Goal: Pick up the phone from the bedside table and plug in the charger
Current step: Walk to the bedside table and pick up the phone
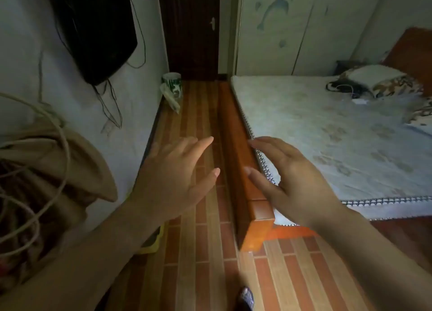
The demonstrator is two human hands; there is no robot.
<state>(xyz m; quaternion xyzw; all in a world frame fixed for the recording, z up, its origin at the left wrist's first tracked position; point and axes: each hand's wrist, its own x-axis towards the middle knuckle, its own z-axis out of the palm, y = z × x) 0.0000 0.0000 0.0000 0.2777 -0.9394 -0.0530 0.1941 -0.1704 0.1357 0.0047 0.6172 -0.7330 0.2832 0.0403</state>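
Left hand [174, 172], right hand [295, 182] spread wide, empty, frame centre. No phone or bedside table visible; walk along orange wooden bed frame [236, 147], locate first.

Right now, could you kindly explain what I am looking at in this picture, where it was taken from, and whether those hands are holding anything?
There is no machine here: a person wears one wide-angle camera on the head, looking forward and down, so you see their own two arms reaching out. The left hand and the right hand are both open, fingers spread, with nothing in their grip. They hover over a tiled floor beside the wooden bed frame. On the mattress, near the patterned pillow, lie a thin white cable and a small white object, too small to identify. A green-and-white bin stands by the left wall. No phone or bedside table is clearly visible.
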